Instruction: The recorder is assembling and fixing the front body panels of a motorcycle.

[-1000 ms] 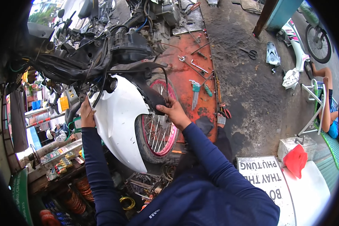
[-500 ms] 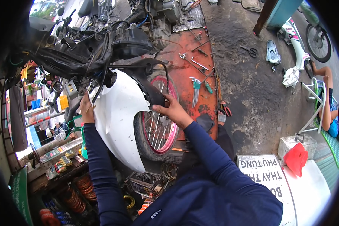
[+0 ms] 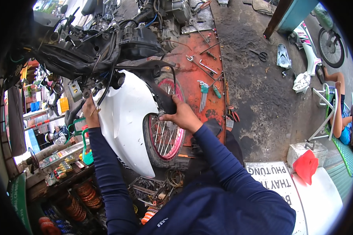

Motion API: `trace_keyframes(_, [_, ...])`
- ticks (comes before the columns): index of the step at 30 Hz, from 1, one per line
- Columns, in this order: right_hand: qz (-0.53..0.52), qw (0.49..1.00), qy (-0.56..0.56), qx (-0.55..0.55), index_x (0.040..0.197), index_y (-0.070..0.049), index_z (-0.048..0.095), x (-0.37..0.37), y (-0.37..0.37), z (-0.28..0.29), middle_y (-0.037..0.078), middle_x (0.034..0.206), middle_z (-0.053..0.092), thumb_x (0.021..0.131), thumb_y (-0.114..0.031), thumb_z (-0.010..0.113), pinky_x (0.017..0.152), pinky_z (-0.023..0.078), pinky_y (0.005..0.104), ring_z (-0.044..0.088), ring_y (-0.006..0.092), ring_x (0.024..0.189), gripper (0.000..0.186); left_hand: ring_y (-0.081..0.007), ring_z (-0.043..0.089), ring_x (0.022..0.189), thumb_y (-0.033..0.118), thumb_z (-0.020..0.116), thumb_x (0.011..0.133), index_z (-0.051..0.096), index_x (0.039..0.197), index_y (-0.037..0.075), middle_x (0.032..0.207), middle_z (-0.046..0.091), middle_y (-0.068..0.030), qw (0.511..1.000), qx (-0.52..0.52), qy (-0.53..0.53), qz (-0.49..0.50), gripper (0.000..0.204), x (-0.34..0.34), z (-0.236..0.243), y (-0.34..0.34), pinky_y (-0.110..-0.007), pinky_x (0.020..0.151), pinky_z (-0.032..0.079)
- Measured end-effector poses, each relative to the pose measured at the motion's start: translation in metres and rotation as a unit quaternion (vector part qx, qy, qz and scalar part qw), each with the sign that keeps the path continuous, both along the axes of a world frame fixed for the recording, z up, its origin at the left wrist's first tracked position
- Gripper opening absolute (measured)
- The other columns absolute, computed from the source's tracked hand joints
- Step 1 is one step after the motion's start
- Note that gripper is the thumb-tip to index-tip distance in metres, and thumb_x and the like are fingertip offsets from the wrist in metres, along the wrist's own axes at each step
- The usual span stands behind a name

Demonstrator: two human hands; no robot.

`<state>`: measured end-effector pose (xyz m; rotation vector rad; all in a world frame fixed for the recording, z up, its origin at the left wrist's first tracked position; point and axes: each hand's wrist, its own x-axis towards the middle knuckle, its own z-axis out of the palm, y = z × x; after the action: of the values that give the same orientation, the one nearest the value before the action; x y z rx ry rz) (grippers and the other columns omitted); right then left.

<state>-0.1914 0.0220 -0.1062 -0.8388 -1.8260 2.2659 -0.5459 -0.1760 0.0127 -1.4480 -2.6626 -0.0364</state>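
Note:
A white front fender [image 3: 127, 121] with a black inner mudguard [image 3: 162, 95] sits over the motorcycle's front wheel [image 3: 166, 131], which has a pink rim and a dark tyre. My left hand [image 3: 91, 113] grips the fender's upper left edge, its fingertips partly hidden there. On the other side, my right hand [image 3: 183, 117] has the black mudguard between thumb and fingers, just above the spokes. Black cables and the bare front frame [image 3: 78, 64] lie directly beyond the fender. The fender's narrow tip points down toward my body.
Hex keys in a green holder [image 3: 203, 96], wrenches [image 3: 200, 66] and a screwdriver lie on the red lift platform [image 3: 192, 43]. A parts tray [image 3: 149, 190] is below the wheel. At right are scissors [image 3: 259, 55], white body panels [image 3: 312, 58] and a person [image 3: 343, 121] on a chair.
The fender's lower tip has swung slightly to the right, and a striped edge now shows along its left side. Both hands keep their grips with little movement.

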Motion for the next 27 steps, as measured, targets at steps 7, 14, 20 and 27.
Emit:
trace_keyframes(7, [-0.035, 0.998, 0.053, -0.002, 0.143, 0.012, 0.025, -0.011, -0.020, -0.015, 0.028, 0.112, 0.060, 0.081, -0.035, 0.077, 0.085, 0.050, 0.0336, 0.063, 0.0305, 0.100, 0.093, -0.0233, 0.064, 0.071, 0.033, 0.044, 0.101, 0.064, 0.112, -0.001, 0.082, 0.067, -0.0142, 0.985, 0.151, -0.074, 0.046, 0.041, -0.007, 0.002, -0.005, -0.036, 0.062, 0.050])
trace_keyframes(14, [-0.042, 0.981, 0.105, -0.159, 0.148, 0.005, 0.021, -0.008, -0.019, -0.031, 0.007, 0.096, 0.059, 0.088, -0.030, 0.071, 0.061, 0.047, 0.0253, 0.052, 0.0102, 0.071, 0.085, -0.0214, 0.063, 0.087, 0.035, 0.048, 0.100, 0.056, 0.120, -0.005, 0.102, 0.064, -0.0160, 0.990, 0.135, -0.009, -0.039, 0.045, 0.040, 0.036, 0.001, -0.030, 0.071, 0.052])
trace_keyframes(20, [-0.104, 0.972, 0.140, -0.160, 0.147, 0.006, 0.025, -0.012, -0.026, -0.046, 0.011, 0.119, 0.056, 0.087, -0.026, 0.073, 0.081, 0.047, 0.0265, 0.055, 0.0145, 0.098, 0.084, -0.0369, 0.046, 0.124, 0.026, 0.087, 0.058, 0.049, 0.129, 0.004, 0.128, 0.050, -0.0194, 0.990, 0.124, 0.062, -0.014, 0.084, 0.269, 0.075, 0.070, -0.047, 0.106, 0.035])
trace_keyframes(27, [-0.080, 0.956, 0.144, -0.244, 0.146, 0.007, 0.026, -0.007, -0.024, -0.034, 0.010, 0.107, 0.060, 0.086, -0.026, 0.074, 0.074, 0.048, 0.0258, 0.056, 0.0121, 0.085, 0.084, -0.0436, 0.040, 0.130, 0.015, 0.081, 0.057, 0.028, 0.149, 0.012, 0.145, 0.036, -0.0209, 0.989, -0.060, 0.129, 0.032, 0.106, 0.275, 0.059, 0.098, -0.048, 0.106, 0.038])
